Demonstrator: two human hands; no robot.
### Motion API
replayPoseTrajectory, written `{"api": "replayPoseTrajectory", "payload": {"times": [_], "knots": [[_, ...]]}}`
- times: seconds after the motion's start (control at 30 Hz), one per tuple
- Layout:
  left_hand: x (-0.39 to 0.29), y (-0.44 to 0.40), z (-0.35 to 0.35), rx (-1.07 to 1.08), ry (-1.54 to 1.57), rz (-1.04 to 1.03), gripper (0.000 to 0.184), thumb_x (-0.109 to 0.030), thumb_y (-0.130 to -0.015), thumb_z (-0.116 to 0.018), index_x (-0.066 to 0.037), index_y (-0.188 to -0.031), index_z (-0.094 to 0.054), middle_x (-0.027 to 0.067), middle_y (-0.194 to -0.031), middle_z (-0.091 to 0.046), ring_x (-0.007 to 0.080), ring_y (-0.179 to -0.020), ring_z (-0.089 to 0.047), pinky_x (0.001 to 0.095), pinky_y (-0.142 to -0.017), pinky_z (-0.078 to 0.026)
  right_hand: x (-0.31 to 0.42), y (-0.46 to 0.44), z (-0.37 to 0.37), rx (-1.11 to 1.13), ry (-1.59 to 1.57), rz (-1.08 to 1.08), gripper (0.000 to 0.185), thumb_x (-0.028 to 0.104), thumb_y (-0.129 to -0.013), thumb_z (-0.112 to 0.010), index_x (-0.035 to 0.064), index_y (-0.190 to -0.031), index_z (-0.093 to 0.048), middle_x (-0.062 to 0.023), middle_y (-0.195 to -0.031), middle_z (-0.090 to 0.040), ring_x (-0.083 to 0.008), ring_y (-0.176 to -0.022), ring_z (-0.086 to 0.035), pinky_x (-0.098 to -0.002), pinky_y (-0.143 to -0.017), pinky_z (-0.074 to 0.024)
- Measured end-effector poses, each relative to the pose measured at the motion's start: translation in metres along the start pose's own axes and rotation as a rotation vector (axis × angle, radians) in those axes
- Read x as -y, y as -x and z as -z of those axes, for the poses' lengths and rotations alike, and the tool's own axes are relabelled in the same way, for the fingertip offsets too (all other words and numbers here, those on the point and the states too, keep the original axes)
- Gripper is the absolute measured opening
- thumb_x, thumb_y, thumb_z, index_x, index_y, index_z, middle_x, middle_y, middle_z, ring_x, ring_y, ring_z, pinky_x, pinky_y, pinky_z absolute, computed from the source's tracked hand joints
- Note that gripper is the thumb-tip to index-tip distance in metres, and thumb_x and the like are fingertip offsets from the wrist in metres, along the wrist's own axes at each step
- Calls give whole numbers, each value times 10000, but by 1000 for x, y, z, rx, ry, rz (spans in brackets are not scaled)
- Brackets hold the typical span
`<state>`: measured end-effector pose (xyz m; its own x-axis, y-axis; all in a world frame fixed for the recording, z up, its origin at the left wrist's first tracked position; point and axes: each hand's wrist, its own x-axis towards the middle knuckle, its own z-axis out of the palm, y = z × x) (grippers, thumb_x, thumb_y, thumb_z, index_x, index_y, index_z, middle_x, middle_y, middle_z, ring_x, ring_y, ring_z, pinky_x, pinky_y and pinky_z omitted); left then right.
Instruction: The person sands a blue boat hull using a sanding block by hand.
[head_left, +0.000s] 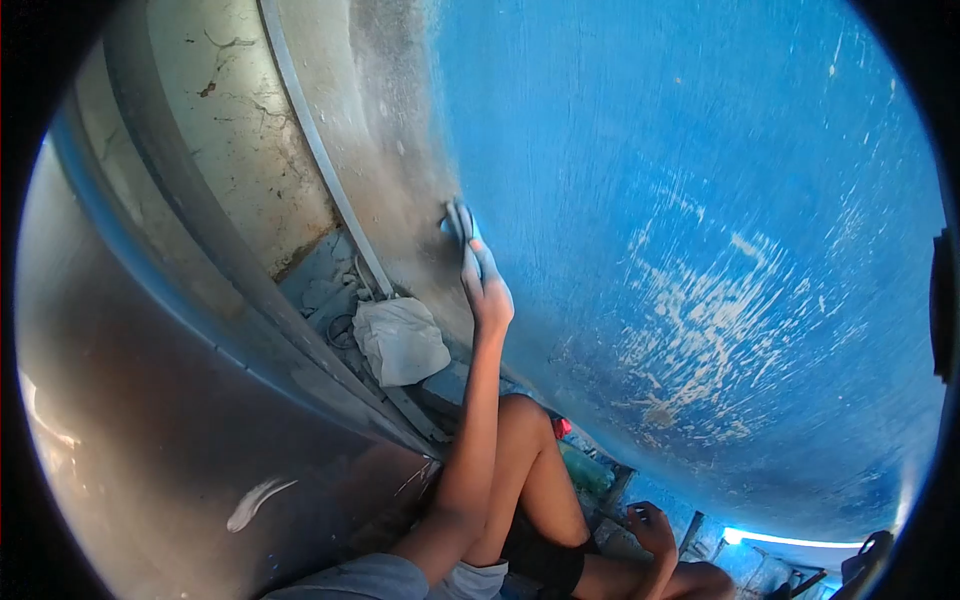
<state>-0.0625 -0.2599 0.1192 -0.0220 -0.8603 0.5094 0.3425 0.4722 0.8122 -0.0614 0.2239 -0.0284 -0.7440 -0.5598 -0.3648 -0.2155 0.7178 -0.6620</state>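
My left hand (482,265) reaches up to a large curved blue surface (620,150), right where the blue paint meets a bare grey-brown band (395,130). Its fingers are pressed together against that border and coated in pale blue dust. They seem closed round something thin, too small and dusty to make out. Low in the view, my right hand (652,528) hangs near my bent knee, away from the surface. Its fingers are loosely bent and a little apart, with nothing seen in them. A broad scuffed patch (700,330) of whitish scratches marks the blue paint.
A shiny curved metal wall (150,400) stands close on the left. A white bag (402,340) lies beside a narrow metal strip (325,160). Near my knee is a green bottle (588,470) with a red cap (562,428), among rubble.
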Motion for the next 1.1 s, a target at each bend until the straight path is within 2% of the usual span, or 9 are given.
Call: {"api": "replayPoseTrajectory", "payload": {"times": [0.2, 0.3, 0.37, 0.47, 0.7, 0.83, 0.93, 1.03, 1.1], "knots": [[199, 36, 47, -273, 304, 756, 523, -286, -1030, -341, 79, -1403, -378, 223, -1480, -374, 310, -1353, -393, 371, -1096, -336, 9, 0, 4, 16, -68, -91, 314, 271, -930, -607, -9, -1067, -646, -157, -824, -707, -221, -724, -694, -345, -641, -527], [225, 36, 24, -413, 289, 658, 529, -308, -1028, -343, 72, -1392, -399, 225, -1471, -389, 304, -1332, -422, 360, -1086, -346, -8, -9, -4, -11, -53, -38, 318, 269, -931, -608, -9, -1080, -642, -158, -827, -708, -223, -731, -695, -344, -646, -529], [50, 24, 5, -182, 76, 431, 509, -273, -1031, -339, 91, -1381, -397, 235, -1463, -395, 308, -1325, -427, 356, -1099, -317, -2, -3, 1, -14, -61, -19, 327, 256, -944, -599, -34, -1092, -625, -153, -798, -699, -194, -690, -688, -324, -608, -528], [-16, 13, -4, 41, 78, 1, 557, -325, -1047, -338, 58, -1451, -315, 189, -1525, -317, 281, -1401, -316, 349, -1155, -213, 16, 5, 4, 14, -69, -72, 317, 250, -940, -605, -24, -1096, -628, -155, -802, -700, -194, -702, -689, -322, -612, -527], [189, 63, 42, -410, 106, 676, 480, -229, -1024, -358, 138, -1326, -427, 244, -1348, -509, 291, -1245, -487, 368, -1076, -333, 2, -1, 2, -11, -25, -19, 313, 259, -941, -602, -16, -1086, -633, -151, -815, -701, -195, -690, -682, -328, -593, -516], [138, 45, 15, -417, 52, 380, 464, -220, -1018, -373, 148, -1286, -461, 253, -1309, -536, 300, -1211, -515, 380, -1063, -350, -5, -6, -1, -17, -17, -16, 316, 259, -946, -592, -21, -1086, -631, -151, -807, -699, -195, -687, -680, -330, -591, -513], [29, 35, 6, -117, 4, 229, 464, -198, -1009, -373, 150, -1308, -446, 260, -1353, -501, 300, -1239, -495, 377, -1076, -334, 22, 5, 8, 18, -29, -88, 315, 255, -944, -592, -20, -1092, -631, -153, -813, -698, -194, -686, -678, -336, -594, -511], [109, 50, 9, -302, -60, 353, 557, -335, -1042, -344, 98, -1390, -392, 229, -1418, -443, 304, -1304, -432, 347, -1102, -299, 38, 9, 11, -2, -38, -118, 296, 276, -922, -611, 22, -1066, -654, -166, -828, -707, -246, -764, -699, -373, -671, -524], [182, 59, 29, -435, 87, 650, 555, -324, -1042, -345, 113, -1381, -390, 251, -1413, -439, 316, -1304, -432, 354, -1098, -302, 26, 4, 7, -12, -39, -98, 299, 276, -922, -611, 18, -1069, -651, -167, -833, -707, -246, -765, -699, -372, -668, -522]]}}
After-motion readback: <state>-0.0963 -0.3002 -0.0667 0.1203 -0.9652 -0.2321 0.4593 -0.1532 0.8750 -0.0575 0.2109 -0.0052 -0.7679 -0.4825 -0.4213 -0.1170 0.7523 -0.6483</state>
